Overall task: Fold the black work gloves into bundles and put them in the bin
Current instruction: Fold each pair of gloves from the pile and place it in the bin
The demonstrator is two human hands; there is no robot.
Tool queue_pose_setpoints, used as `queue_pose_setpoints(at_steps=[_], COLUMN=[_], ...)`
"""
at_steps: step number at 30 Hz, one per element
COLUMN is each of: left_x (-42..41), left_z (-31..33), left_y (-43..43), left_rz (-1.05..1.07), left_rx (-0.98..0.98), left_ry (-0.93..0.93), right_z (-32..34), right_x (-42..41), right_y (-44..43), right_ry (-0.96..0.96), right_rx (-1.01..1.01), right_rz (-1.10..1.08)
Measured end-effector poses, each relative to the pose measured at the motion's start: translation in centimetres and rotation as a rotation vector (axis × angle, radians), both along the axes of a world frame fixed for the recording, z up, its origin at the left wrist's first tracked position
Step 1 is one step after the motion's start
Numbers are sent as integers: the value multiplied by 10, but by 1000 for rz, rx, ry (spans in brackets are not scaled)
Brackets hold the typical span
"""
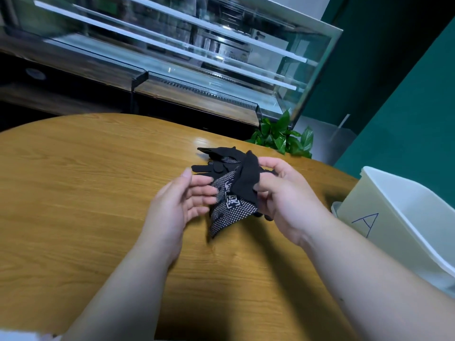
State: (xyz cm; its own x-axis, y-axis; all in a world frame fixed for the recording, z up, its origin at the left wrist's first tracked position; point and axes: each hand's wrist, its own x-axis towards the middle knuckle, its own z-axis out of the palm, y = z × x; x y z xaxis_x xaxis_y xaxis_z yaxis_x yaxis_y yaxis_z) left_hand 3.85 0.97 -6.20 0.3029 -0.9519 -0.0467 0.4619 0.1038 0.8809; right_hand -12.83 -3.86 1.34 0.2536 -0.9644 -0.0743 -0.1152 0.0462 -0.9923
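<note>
Right grip (288, 193) on dotted black gloves (231, 210)

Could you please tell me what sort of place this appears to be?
Probably a café or shop: a glass display case with shelves stands behind the round wooden table, and a leafy plant sits by a dark green wall.

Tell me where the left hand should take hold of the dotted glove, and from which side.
Grip the dotted glove at its free lower end, coming from the left with the left hand. The right hand pinches the plain black upper part, so the dotted panel hangs loose toward the lower left, probably easiest to pinch there.
</note>
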Motion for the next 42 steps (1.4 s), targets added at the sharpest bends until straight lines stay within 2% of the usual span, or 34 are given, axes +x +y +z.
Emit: queue_pose_setpoints(at_steps=[4,7,12,16,19,21,28,35,38,42], left_x=[-4,-2,20,35,40,42,51,58,61,61], left_z=[7,6,11,13,6,1,4,3,4,7], left_y=[8,10,11,12,11,9,7,8,9,10], left_rz=[-66,6,159,163,116,134,202,212,211,213], left_rx=[-15,58,171,214,346,407,422,462,452,419], left_ry=[-214,-342,-359,-380,-569,-630,-632,-649,-635,-597], right_z=[-2,-1,-13,-30,-36,-38,-38,-49,-49,-25], right_x=[22,29,20,14,18,28,84,108,108,100], right_y=[8,11,-25,-64,-89,-103,-145,-175,-179,-170], right_ry=[147,158,202,402,584,735,1097,1369,1298,784], right_rx=[-36,0,22,-39,-132,-235,-534,-505,-605,-520], right_rz=[115,204,-74,-153,-151,-117,-1,26,-18,-195])
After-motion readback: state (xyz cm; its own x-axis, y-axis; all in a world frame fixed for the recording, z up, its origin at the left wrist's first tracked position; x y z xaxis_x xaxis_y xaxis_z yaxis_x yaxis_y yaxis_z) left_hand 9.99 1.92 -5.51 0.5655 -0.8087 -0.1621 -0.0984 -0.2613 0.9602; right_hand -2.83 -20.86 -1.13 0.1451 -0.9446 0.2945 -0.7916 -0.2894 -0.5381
